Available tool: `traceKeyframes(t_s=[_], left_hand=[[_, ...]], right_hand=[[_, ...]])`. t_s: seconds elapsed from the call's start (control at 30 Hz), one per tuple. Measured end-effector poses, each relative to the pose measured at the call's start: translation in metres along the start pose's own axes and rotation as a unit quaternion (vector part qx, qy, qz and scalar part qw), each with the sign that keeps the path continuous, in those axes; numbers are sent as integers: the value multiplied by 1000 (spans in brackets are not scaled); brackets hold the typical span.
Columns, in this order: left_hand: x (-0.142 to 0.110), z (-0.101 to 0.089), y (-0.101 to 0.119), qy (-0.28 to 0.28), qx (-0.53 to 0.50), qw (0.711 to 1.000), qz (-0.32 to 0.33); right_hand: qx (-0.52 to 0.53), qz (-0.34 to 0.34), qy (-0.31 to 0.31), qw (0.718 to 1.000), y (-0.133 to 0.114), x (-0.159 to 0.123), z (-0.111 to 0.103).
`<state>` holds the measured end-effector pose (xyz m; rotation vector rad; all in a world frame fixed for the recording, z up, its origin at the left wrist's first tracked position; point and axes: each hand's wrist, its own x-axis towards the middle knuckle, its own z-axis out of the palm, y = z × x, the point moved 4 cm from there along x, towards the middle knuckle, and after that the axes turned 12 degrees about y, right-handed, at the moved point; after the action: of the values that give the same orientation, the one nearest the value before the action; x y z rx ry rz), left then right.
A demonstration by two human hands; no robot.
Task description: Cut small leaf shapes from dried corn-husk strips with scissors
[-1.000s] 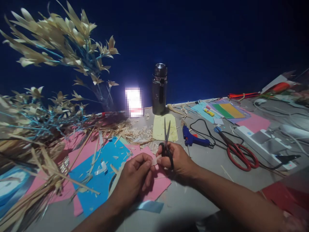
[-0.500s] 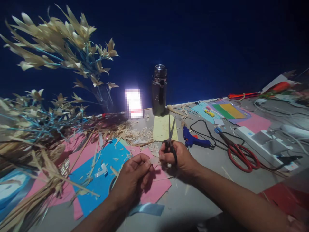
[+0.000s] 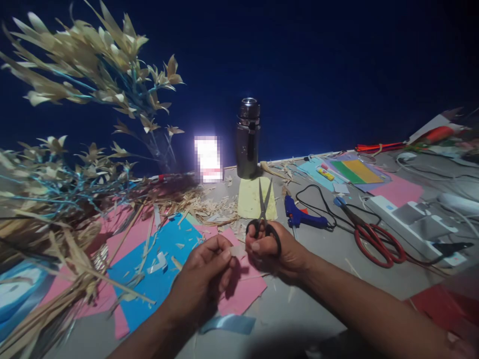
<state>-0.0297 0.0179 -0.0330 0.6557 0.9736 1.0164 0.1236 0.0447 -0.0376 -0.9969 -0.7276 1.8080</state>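
My left hand (image 3: 209, 267) is closed in a pinch on a small pale translucent piece (image 3: 238, 251), perhaps a strip of dried husk or paper. Fingers of my right hand (image 3: 282, 252) wrap the black handles of a pair of scissors (image 3: 263, 207); its blades point away from me and stand apart. Both hands hover close together above pink paper (image 3: 249, 294). Left of them lies a blue sheet (image 3: 149, 279) strewn with cut scraps. A yellow pad (image 3: 249, 197) is behind the scissors.
A dark flask (image 3: 247, 144) and a glowing, pixelated screen (image 3: 208, 157) stand at the back. Dried-leaf flower branches (image 3: 123, 75) rise on the left. To the right lie a blue glue gun (image 3: 303, 215), red-handled scissors (image 3: 377, 244) and a white power strip (image 3: 396, 219) with cables.
The scissors' blades have spread wider, and their handles have moved apart in my right hand. My left hand stays almost in place, with more of the pale piece showing.
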Motion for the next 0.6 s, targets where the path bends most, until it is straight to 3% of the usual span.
traceKeyframes(t_s=[0.13, 0.3, 0.43, 0.6], left_hand=[[-1, 0, 17, 8, -45, 999, 11], [-3, -4, 34, 59, -20, 995, 84], [-6, -6, 40, 83, -24, 991, 106], [-6, -7, 46, 67, -30, 991, 111]], right_hand=[[-93, 18, -43, 995, -3, -2, -4], [-230, 22, -134, 964, 6, -10, -2], [-249, 17, -140, 958, 8, -13, -1], [-276, 17, -151, 949, 6, -17, 4]])
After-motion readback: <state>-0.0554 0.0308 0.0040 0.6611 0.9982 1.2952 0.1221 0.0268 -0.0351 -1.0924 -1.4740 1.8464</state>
